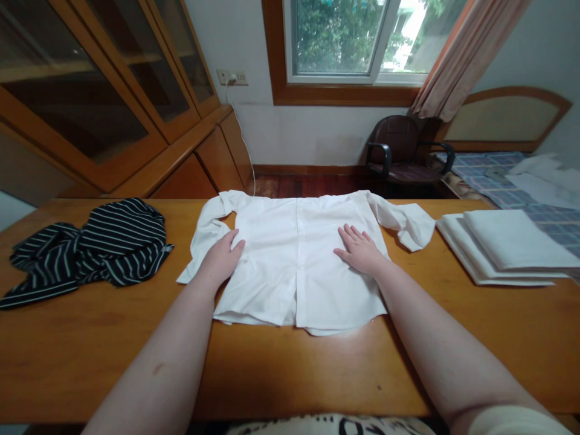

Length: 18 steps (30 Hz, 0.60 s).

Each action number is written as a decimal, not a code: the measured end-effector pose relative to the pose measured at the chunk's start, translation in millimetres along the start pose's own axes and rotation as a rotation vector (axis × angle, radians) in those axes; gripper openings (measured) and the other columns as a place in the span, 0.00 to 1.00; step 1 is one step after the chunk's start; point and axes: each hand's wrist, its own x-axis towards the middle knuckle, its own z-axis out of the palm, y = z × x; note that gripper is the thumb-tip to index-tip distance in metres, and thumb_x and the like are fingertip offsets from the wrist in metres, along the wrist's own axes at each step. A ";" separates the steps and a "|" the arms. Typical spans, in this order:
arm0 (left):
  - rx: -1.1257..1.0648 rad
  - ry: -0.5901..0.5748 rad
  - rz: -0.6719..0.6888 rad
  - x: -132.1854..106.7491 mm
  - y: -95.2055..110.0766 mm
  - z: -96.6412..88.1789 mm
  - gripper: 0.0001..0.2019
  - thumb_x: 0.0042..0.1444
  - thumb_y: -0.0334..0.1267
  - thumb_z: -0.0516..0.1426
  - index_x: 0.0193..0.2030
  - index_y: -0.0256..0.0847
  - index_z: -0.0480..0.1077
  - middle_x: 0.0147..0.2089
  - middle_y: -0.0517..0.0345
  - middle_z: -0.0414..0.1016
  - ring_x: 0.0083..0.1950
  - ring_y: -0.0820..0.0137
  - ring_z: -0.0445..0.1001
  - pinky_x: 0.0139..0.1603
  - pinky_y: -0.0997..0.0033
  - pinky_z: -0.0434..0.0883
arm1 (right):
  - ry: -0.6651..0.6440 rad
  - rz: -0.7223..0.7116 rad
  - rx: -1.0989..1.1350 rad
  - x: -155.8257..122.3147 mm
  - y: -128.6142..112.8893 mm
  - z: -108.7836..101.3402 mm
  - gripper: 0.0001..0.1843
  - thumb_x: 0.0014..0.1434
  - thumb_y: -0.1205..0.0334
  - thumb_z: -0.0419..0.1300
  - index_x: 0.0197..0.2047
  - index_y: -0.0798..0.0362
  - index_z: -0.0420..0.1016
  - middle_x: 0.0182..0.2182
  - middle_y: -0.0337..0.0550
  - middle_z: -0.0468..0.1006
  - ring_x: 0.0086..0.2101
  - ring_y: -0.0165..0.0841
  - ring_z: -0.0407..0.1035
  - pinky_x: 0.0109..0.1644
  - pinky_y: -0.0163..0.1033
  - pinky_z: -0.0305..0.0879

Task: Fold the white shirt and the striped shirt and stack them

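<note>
A white button-front shirt (272, 266) lies spread on the wooden table (254, 374), its hem toward me and its sleeves out to both sides. The collar end reaches the table's far edge. My left hand (225, 257) rests at the shirt's left side, beside the sleeve, thumb and fingers apart. On the right front panel my right hand (360, 249) lies flat with its fingers spread. Neither hand holds anything. The left sleeve is bent down toward me; the right one is crumpled and points outward.
A crumpled black-and-white striped garment (122, 241) lies on the table's left. Folded white cloths (516, 241) are stacked at the right. Beyond the table stand a glass-door cabinet (212, 151), a dark office chair (399, 148) and a bed (484, 166).
</note>
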 end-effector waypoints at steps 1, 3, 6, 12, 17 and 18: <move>-0.138 0.023 -0.043 0.6 1.3 1.7 0.26 0.56 0.45 0.52 0.61 0.39 0.62 0.60 0.45 0.68 0.60 0.56 0.67 0.60 0.57 0.64 | -0.002 -0.001 0.002 -0.1 -0.2 -0.2 0.39 0.63 0.42 0.43 0.70 0.54 0.44 0.69 0.47 0.42 0.67 0.40 0.37 0.67 0.51 0.38; -0.447 0.057 -0.171 2.0 3.3 3.7 0.27 0.56 0.43 0.51 0.62 0.39 0.59 0.56 0.47 0.72 0.55 0.60 0.72 0.55 0.59 0.68 | -0.001 -0.002 0.004 -0.1 -0.5 0.0 0.39 0.63 0.42 0.43 0.70 0.54 0.44 0.69 0.47 0.42 0.67 0.40 0.37 0.67 0.51 0.38; -0.807 -0.069 -0.266 2.4 5.4 0.5 0.27 0.57 0.44 0.49 0.61 0.34 0.60 0.50 0.46 0.76 0.49 0.59 0.76 0.51 0.58 0.72 | 0.006 -0.004 0.006 -0.2 -0.3 0.9 0.39 0.62 0.41 0.43 0.70 0.54 0.44 0.69 0.47 0.43 0.67 0.40 0.37 0.67 0.51 0.38; -0.831 -0.449 -0.175 1.1 3.5 -10.6 0.35 0.58 0.56 0.38 0.55 0.29 0.68 0.45 0.39 0.78 0.52 0.51 0.74 0.55 0.49 0.69 | 0.016 0.003 0.010 -0.4 -0.3 1.4 0.39 0.62 0.41 0.43 0.70 0.54 0.45 0.69 0.46 0.43 0.67 0.40 0.37 0.67 0.51 0.38; -0.829 -0.365 -0.252 7.1 -1.8 -8.3 0.32 0.59 0.51 0.37 0.56 0.30 0.67 0.45 0.40 0.78 0.51 0.53 0.75 0.54 0.48 0.70 | -0.001 0.001 0.018 0.0 0.1 -0.1 0.40 0.62 0.41 0.44 0.70 0.54 0.44 0.69 0.46 0.43 0.67 0.39 0.37 0.67 0.51 0.37; -0.849 -0.315 -0.286 8.6 -3.9 -8.5 0.30 0.59 0.49 0.39 0.56 0.30 0.66 0.45 0.40 0.78 0.50 0.53 0.75 0.53 0.48 0.71 | -0.003 -0.001 0.020 0.1 0.6 -0.1 0.40 0.62 0.41 0.44 0.70 0.54 0.44 0.69 0.46 0.43 0.67 0.39 0.37 0.68 0.51 0.37</move>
